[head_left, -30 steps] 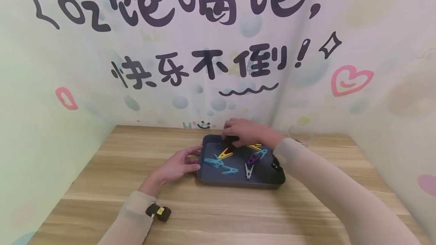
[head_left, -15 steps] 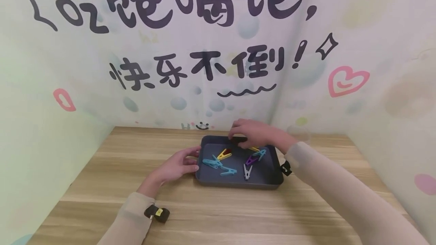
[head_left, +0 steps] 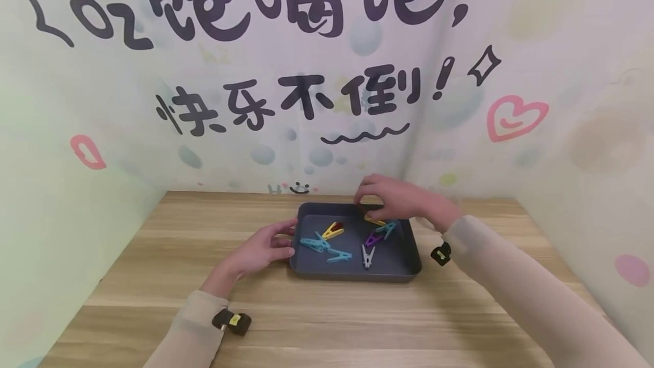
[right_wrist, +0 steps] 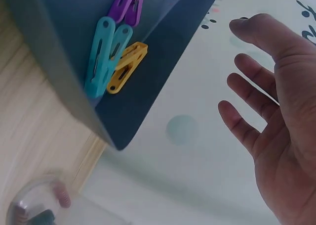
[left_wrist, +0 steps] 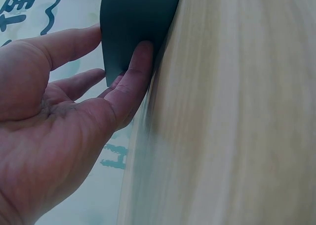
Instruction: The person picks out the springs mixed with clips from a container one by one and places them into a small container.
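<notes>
A dark grey tray [head_left: 352, 277] on the table holds several clothespins. Toward its left lie light blue clothespins [head_left: 314, 243] and a yellow clothespin [head_left: 333, 233] beside something dark red. A grey clothespin [head_left: 368, 256], a purple clothespin [head_left: 374, 237] and a teal clothespin [head_left: 386, 229] are on the right half. Another yellow clothespin [right_wrist: 127, 67] lies in the back right corner. My left hand [head_left: 261, 251] touches the tray's left wall with loosely bent fingers. Above the back right rim hovers my right hand [head_left: 395, 196]; the right wrist view shows nothing between its relaxed fingers.
A clear round container [right_wrist: 39, 205] with a few coloured things inside stands on the table to the tray's right. Just behind the tray rises a printed wall cloth [head_left: 230, 158]. Wood table surface [head_left: 306, 322] extends in front.
My right hand has moved right along the back of the tray. The left hand stays at the tray's left side, and the clothespins lie as before.
</notes>
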`<move>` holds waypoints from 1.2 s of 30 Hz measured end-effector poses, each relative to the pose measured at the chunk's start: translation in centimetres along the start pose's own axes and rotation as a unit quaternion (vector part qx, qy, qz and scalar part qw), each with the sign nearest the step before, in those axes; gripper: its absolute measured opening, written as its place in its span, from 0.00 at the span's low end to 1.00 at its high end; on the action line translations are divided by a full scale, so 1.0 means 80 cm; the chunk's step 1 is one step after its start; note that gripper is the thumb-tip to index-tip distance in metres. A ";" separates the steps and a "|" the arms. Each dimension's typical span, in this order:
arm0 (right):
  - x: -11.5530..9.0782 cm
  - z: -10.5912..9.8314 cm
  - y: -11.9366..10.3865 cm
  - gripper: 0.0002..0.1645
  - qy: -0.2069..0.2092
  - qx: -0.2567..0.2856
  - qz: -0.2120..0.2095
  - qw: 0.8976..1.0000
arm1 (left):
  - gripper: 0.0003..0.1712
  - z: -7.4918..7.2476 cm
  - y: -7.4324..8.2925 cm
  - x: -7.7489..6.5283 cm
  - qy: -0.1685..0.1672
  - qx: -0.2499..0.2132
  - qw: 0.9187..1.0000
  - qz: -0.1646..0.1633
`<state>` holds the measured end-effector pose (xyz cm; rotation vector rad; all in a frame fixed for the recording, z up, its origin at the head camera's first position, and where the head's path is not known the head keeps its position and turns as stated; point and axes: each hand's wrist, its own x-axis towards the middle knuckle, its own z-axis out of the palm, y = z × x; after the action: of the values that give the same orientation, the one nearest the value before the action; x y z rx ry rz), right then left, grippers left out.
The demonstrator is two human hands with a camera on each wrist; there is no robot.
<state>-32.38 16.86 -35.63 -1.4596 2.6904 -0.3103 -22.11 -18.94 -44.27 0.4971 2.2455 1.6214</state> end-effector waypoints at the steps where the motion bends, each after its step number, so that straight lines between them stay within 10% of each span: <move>1: -0.003 -0.001 0.001 0.21 0.002 0.003 0.002 1.000 | 0.40 0.000 0.000 0.000 -0.001 0.000 1.000 0.001; 36: -0.098 -0.028 0.047 0.20 0.078 0.028 0.060 0.995 | 0.41 0.001 -0.002 -0.001 -0.011 -0.025 0.999 0.017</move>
<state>-31.53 25.74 -34.56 -1.3022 2.8505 -0.5063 -22.04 -18.95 -44.41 0.5394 2.1871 1.6751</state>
